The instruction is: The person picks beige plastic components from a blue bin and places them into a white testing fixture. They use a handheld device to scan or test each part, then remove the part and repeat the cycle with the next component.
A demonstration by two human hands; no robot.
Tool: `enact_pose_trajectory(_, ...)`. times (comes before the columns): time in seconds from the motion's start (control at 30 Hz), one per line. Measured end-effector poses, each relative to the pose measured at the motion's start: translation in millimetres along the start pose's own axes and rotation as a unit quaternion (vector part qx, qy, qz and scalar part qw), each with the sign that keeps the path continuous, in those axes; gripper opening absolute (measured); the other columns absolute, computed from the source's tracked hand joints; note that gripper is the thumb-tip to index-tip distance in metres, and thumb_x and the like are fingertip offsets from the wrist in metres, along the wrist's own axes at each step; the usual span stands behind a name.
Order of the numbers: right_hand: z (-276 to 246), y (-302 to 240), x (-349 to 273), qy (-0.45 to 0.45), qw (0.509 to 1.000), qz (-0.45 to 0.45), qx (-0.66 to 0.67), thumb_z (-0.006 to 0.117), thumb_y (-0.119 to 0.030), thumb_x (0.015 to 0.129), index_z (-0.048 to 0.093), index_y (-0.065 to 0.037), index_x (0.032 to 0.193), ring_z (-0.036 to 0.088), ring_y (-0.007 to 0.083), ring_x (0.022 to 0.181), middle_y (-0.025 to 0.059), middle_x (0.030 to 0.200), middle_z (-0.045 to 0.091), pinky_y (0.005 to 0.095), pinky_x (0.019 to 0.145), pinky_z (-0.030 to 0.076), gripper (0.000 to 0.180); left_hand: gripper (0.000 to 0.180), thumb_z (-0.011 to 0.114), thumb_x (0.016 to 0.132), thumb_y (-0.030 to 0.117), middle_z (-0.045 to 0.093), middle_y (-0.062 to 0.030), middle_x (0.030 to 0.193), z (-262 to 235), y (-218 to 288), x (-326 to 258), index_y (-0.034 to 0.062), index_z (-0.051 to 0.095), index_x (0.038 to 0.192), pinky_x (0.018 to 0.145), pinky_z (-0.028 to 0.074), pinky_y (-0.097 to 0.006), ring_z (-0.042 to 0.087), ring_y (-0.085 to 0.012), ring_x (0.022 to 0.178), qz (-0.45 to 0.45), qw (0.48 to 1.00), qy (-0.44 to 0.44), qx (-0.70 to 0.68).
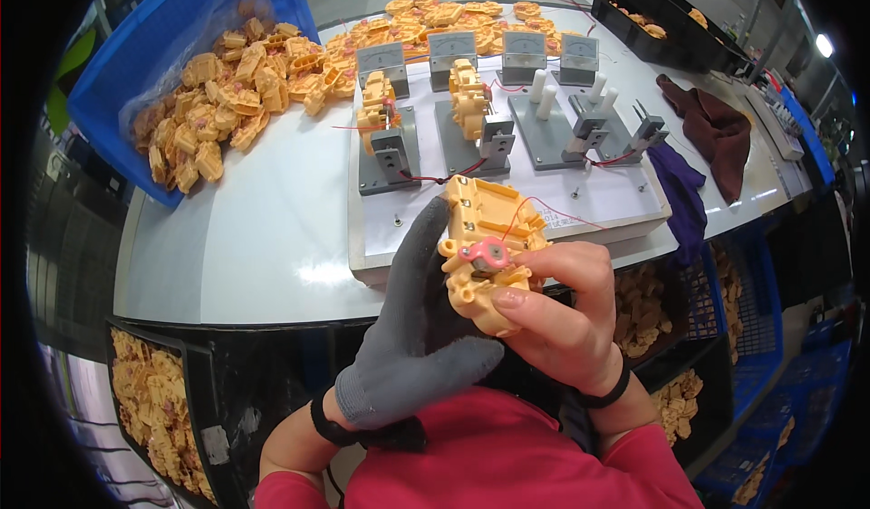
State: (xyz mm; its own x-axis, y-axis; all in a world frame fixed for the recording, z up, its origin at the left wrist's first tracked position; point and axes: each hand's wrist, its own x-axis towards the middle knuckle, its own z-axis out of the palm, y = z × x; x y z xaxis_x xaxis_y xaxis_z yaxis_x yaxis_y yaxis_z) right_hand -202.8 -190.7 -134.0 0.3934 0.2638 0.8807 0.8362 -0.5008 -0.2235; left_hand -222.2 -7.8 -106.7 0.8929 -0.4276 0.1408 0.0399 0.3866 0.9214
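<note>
Orange-yellow plastic is between my hands: one casing [498, 205], held up just in front of the board [544, 193] on the table [263, 246], its pink disc [489, 253] toward me. My right hand [575, 328] pinches the casing's lower right side; my gloved left hand [399, 346] is spread along its left side, thumb apart. I judge this a checking or turning step, ahead of the stands [536, 128]. Next likely calls for a steady grip, keeping the red wire [566, 214] free.

From the wearer's head, one fisheye camera looked forward and down, near the grey-gloved left hand [399, 350], across a glossy white tabletop [240, 246].
</note>
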Motion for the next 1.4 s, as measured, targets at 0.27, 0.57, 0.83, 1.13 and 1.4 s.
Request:
enact_pose_trajectory(0.27,-11.7,-3.8,5.8,-0.029,0.999,-0.033,0.024,0.078,-0.010,0.074,0.065,-0.015,0.114,0.059,0.0225,0.098,0.0051,0.112,0.058,0.0331,0.083,0.049,0.043,0.080,0.059,0.089,0.005,0.036,-0.0172,0.146,-3.4,3.9,11.9,0.0090,0.012,0.154,0.108,0.039,-0.037,0.044,-0.0271,0.132,-0.010,0.992,0.048,0.120)
enact_pose_trajectory(0.57,-38.2,46.1,3.4,0.081,0.984,0.161,0.010,0.069,-0.008,0.086,0.056,-0.004,0.120,0.057,0.0218,0.104,0.0095,0.116,0.058,0.0322,0.086,0.046,0.036,0.062,0.068,0.076,-0.013,0.046,-0.0194,0.143,-30.9,3.3,27.9,0.0004,0.041,0.131,0.101,0.048,-0.038,0.053,-0.0261,0.125,0.259,0.859,0.096,0.431)
enact_pose_trajectory(0.83,-21.1,86.6,-2.2,0.127,0.910,0.350,0.182,0.064,-0.015,0.093,0.051,-0.004,0.128,0.053,0.0133,0.106,0.0072,0.117,0.055,0.0283,0.088,0.043,0.039,0.045,0.048,0.096,0.038,0.064,-0.0094,0.107,-22.4,36.2,47.0,0.0053,0.053,0.125,0.066,0.047,-0.026,0.062,-0.0152,0.085,-0.060,0.950,0.121,-0.282)
enact_pose_trajectory(1.13,-11.0,98.5,-2.0,0.111,0.897,0.380,0.195,0.064,-0.017,0.093,0.054,-0.007,0.126,0.054,0.0130,0.102,0.0057,0.111,0.054,0.0271,0.086,0.044,0.036,0.040,0.048,0.095,0.038,0.064,-0.0042,0.100,-36.1,40.8,52.8,0.0088,0.057,0.121,0.071,0.045,-0.028,0.062,-0.0143,0.087,-0.097,0.929,0.024,-0.355)
enact_pose_trajectory(1.4,-7.7,108.9,-4.0,0.136,0.894,0.372,0.211,0.064,-0.014,0.094,0.054,-0.006,0.124,0.052,0.0114,0.095,0.0049,0.108,0.052,0.0251,0.084,0.044,0.033,0.041,0.047,0.095,0.039,0.064,-0.0050,0.099,-36.1,39.0,58.0,0.0076,0.057,0.118,0.066,0.044,-0.027,0.062,-0.0130,0.080,-0.096,0.932,0.017,-0.349)
